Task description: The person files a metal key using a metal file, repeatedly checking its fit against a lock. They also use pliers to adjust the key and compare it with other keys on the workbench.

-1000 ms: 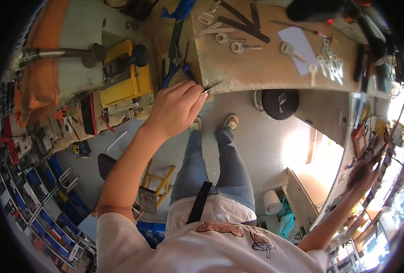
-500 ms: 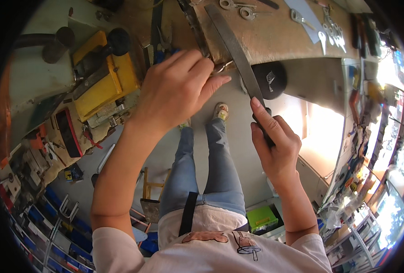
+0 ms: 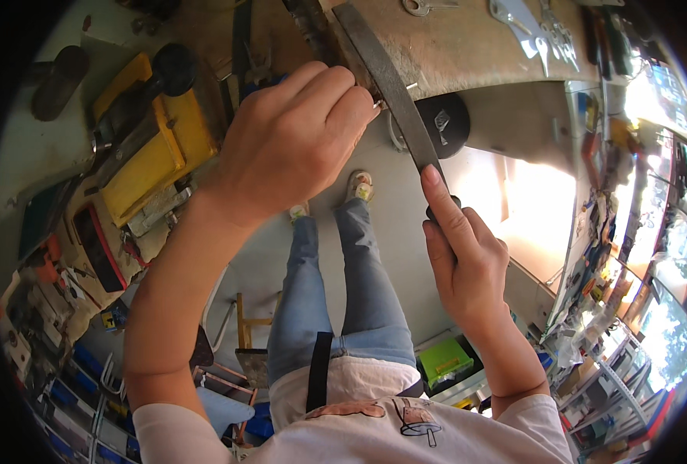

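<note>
Where the file (image 3: 395,97) now crosses the small metal piece (image 3: 412,86), the piece shows on both sides of the blade: a short length beside the left fingertips and a thin tip beyond the blade's right edge. In the preceding view, the piece lies entirely left of the blade; in the earliest view, the right arm is extended well away to the right. This change indicates that the tool and the piece are brought into working position, so the work in hand appears to pass from lining up to filing.

Left hand (image 3: 295,131): fingers curled closed, pinching the piece at the front edge of the workbench (image 3: 475,58). The pinched end is hidden by the fingers.

Right hand (image 3: 469,259): closed around the dark handle (image 3: 445,207), index finger extended toward the blade. The blade slants up and left, its far end over the bench.

Contact between blade and piece is likely—the two overlap in view—but pressure cannot be told. The piece is slender, so a firm pinch close to the blade is advisable; otherwise, it may twist under the file.
</note>
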Available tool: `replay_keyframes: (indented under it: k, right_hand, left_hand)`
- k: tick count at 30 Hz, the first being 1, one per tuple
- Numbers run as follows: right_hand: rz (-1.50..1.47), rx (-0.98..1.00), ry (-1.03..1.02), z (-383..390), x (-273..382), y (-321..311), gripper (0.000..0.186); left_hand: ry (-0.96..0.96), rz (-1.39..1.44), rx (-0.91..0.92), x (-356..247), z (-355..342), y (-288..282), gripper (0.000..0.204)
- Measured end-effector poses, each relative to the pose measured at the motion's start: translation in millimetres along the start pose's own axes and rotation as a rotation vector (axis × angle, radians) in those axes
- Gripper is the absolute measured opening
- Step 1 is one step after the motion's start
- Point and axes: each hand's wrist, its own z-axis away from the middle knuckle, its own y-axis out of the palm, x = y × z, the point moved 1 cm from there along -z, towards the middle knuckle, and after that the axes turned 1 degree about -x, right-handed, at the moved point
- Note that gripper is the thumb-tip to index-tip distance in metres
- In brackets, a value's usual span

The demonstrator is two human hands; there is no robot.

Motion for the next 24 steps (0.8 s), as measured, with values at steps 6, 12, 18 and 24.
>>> replay_keyframes:
  k: [6, 12, 18, 24]
  right_hand:
    - [0.048, 0.016, -0.005, -8, 6, -4, 0.058]
    - [0.029, 0.025, -0.059, -53, 15, -6, 0.056]
    - [0.031, 0.068, -0.005, -12, 7, -17, 0.053]
    - [0.016, -0.088, -0.136, -58, 8, -2, 0.059]
  left_hand:
    - [0.061, 0.042, 0.084, 3, -5, -2, 0.02]
    - [0.163, -0.045, 0.065, 10, -9, 0, 0.016]
    - [0.161, 0.099, 0.038, 8, -11, -2, 0.018]
    - [0.21, 0.006, 0.098, 15, -18, -3, 0.015]
